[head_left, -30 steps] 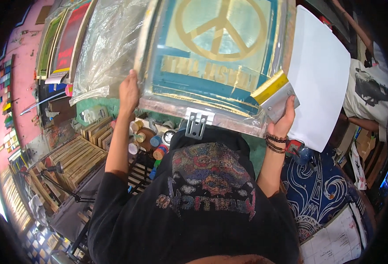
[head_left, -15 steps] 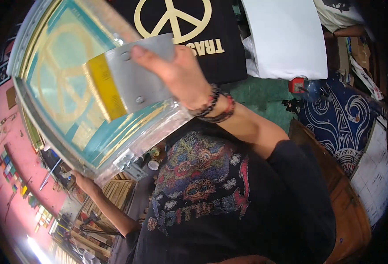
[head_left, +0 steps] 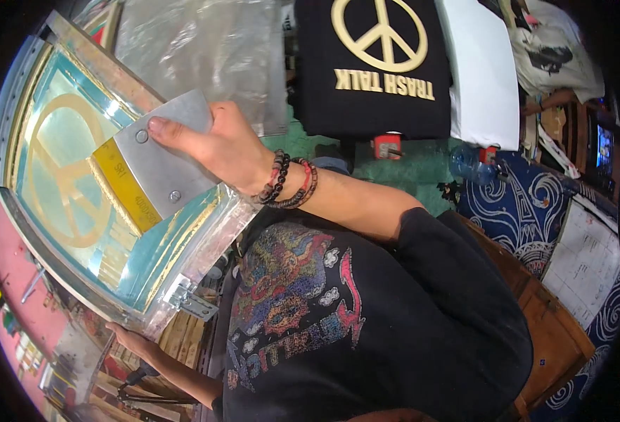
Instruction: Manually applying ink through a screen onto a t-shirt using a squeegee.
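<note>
My right hand (head_left: pixel 215 151), with beaded bracelets on its wrist, grips a squeegee (head_left: pixel 173 144) by its grey metal holder, thumb on top. The squeegee's yellow blade carries cream ink along its edge and is held over a screen printing frame (head_left: pixel 208 243). A peace sign shows pale in the teal mesh (head_left: pixel 123 257), and cream ink streaks the side nearest my body. At the frame's lower left corner my left hand (head_left: pixel 132 339) is closed on the edge; its fingers are partly hidden. A metal hinge clamp (head_left: pixel 192 302) is fixed to the frame's near side.
A black shirt (head_left: pixel 324 105) with a cream peace-sign print lies at the back, beside a white shirt (head_left: pixel 486 77). Clear plastic sheeting (head_left: pixel 204 49) covers a surface behind the frame. Another person's arm (head_left: pixel 556 100) shows far right. A brown wooden piece (head_left: pixel 542 330) stands at right.
My view has swung, so the printed shirt now appears farther right and the plastic sheeting has come into sight. The frame and squeegee sit farther left in view, both still held.
</note>
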A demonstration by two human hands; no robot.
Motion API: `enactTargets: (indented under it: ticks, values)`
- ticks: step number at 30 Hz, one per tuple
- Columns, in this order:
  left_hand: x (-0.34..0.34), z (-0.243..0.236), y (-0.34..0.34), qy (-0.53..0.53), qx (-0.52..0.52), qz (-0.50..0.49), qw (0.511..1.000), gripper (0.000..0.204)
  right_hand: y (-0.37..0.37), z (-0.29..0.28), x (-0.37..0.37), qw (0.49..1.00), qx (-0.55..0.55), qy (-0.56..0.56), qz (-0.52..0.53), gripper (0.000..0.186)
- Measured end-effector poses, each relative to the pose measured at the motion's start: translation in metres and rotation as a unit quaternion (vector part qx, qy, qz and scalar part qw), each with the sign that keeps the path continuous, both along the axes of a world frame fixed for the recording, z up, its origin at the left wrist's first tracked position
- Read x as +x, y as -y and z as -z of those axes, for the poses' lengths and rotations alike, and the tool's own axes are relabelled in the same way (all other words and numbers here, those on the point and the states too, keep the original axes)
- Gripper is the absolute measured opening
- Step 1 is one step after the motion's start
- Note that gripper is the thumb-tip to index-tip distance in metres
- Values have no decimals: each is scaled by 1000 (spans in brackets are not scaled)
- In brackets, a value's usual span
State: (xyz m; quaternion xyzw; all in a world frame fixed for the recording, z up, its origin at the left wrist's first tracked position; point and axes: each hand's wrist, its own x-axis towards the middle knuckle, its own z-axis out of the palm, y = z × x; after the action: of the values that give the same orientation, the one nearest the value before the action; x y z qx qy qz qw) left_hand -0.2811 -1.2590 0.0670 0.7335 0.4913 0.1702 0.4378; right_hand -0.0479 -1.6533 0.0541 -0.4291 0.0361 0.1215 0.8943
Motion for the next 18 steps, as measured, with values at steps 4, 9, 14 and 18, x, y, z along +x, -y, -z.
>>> enactTargets:
  ticks: [4,9,14,18]
  values:
    - [0,15,3,-61,62,-20,996,78,-7,9,16,999,-32,4,-38,30]
    - [-45,11,-22,-82,61,-25,995,65,-23,-11,20,990,-5,-90,-106,33]
    - [-38,4,17,-8,-12,-51,999,64,-40,11,39,983,-28,-101,-152,34]
    - [-52,-2,22,-45,-29,-99,994,65,-54,13,50,976,-48,-113,-181,35]
